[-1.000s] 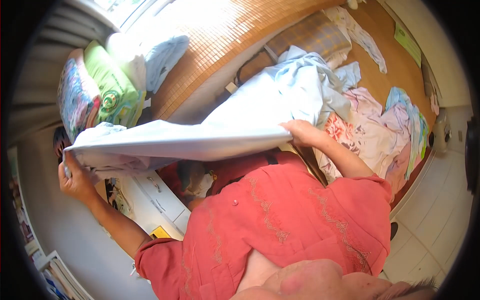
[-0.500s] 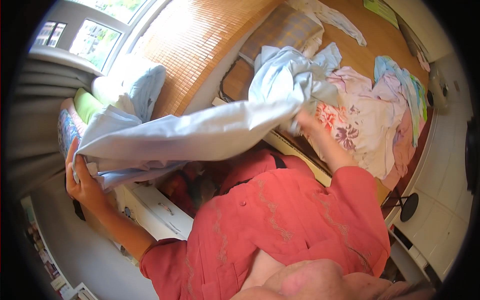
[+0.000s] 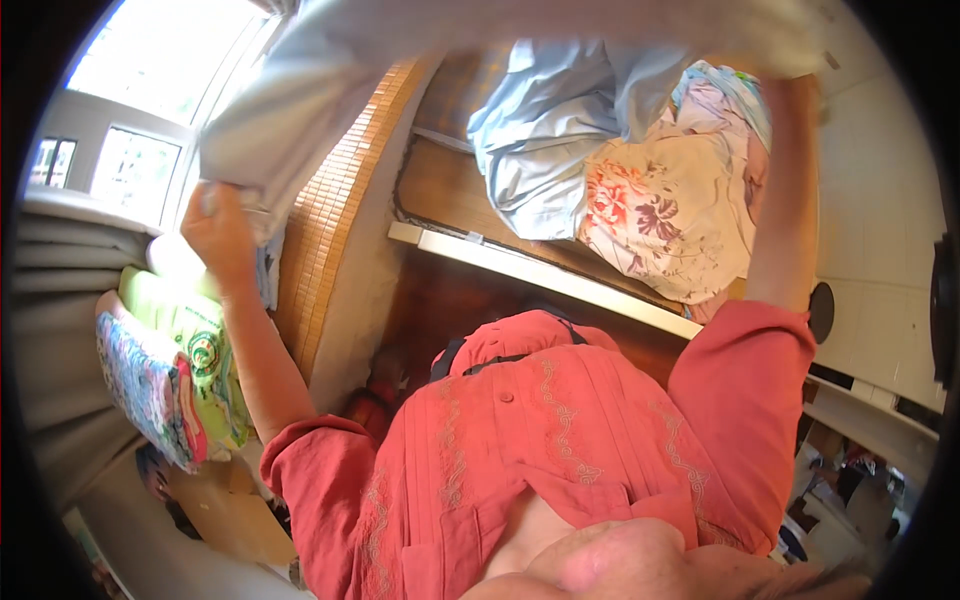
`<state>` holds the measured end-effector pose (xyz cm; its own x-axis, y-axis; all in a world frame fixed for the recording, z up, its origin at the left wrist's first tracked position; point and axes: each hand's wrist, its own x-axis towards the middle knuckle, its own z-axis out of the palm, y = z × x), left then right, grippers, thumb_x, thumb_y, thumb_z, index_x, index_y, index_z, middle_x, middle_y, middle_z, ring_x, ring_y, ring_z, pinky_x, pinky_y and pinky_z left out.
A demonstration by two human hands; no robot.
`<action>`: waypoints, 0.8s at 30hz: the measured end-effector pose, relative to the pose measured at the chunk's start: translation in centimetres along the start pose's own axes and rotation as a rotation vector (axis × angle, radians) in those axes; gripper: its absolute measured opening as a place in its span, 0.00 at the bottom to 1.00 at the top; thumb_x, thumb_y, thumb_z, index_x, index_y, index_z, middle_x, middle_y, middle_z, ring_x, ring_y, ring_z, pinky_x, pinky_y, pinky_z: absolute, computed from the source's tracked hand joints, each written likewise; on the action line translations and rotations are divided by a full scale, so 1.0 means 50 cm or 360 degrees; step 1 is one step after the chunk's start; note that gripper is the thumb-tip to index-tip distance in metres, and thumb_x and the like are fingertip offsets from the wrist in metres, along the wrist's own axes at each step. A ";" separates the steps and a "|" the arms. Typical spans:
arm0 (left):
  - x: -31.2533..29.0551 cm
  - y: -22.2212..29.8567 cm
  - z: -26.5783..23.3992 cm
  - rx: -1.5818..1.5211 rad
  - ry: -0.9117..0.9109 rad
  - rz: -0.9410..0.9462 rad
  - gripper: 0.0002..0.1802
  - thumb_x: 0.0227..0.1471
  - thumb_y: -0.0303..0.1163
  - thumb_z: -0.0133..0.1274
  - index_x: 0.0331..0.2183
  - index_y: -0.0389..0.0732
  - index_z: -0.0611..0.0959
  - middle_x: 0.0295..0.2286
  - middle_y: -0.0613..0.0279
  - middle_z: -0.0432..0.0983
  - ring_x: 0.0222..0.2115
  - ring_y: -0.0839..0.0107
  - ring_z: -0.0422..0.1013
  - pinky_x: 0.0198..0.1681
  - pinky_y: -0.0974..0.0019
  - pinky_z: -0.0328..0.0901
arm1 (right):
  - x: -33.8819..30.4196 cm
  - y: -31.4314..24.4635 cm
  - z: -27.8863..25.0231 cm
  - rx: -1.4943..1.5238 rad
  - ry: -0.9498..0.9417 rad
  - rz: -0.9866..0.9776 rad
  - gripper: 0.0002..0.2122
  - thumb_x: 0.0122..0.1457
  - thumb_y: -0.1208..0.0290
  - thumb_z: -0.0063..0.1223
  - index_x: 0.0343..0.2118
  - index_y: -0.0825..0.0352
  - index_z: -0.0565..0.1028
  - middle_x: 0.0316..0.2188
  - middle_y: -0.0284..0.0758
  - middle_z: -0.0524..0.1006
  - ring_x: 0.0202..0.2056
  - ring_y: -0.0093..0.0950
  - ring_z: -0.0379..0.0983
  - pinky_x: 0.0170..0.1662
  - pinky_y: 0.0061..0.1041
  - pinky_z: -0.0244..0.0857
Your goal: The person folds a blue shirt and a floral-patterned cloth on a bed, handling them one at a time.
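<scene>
Above the far part of the worktop [image 3: 445, 190], pale cloth [image 3: 420, 30] is spread between raised hands, wide apart: left hand [image 3: 222, 235] clamped on its left end; right hand [image 3: 793, 92] blurred, grip can't tell. Risks: loose right grip could drop it; low swing might drag light-blue cloth [image 3: 540, 150] or floral garment [image 3: 665, 225] over near edge.

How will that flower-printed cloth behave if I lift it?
The flower-printed cloth should be floppy, given its soft, irregular creases. It may also drag the light-blue cloth bunched against it.
</scene>
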<state>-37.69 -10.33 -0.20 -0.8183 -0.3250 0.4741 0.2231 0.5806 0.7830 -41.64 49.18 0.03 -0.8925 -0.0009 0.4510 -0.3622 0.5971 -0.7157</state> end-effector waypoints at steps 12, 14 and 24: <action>-0.256 -0.229 0.035 0.1101 -0.1743 -0.0277 0.15 0.42 0.31 0.58 0.34 0.35 0.80 0.34 0.46 0.77 0.38 0.54 0.75 0.42 0.57 0.68 | -0.542 0.002 0.201 0.0163 -0.1883 0.0697 0.13 0.49 0.79 0.45 0.38 0.75 0.73 0.32 0.50 0.77 0.38 0.41 0.74 0.41 0.33 0.65; -0.276 -0.173 0.080 0.0595 -0.1703 -0.0337 0.16 0.41 0.28 0.59 0.37 0.36 0.79 0.35 0.49 0.78 0.37 0.58 0.75 0.41 0.60 0.68 | -0.494 -0.028 0.232 0.0052 -0.1746 0.0431 0.12 0.43 0.82 0.42 0.33 0.77 0.71 0.31 0.56 0.74 0.36 0.51 0.72 0.37 0.40 0.65; -0.391 0.193 0.273 -0.0219 -0.1777 -0.0244 0.21 0.37 0.25 0.62 0.38 0.36 0.79 0.30 0.55 0.79 0.34 0.75 0.73 0.40 0.68 0.67 | -0.368 -0.183 0.246 0.1140 -0.0962 -0.0288 0.23 0.50 0.76 0.54 0.52 0.67 0.69 0.44 0.45 0.74 0.43 0.37 0.73 0.47 0.28 0.65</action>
<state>-26.78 11.80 -7.40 -0.8413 0.5018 -0.2010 0.0796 0.4828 0.8721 -25.22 33.84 -8.27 -0.7219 -0.5794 0.3783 -0.4077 -0.0856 -0.9091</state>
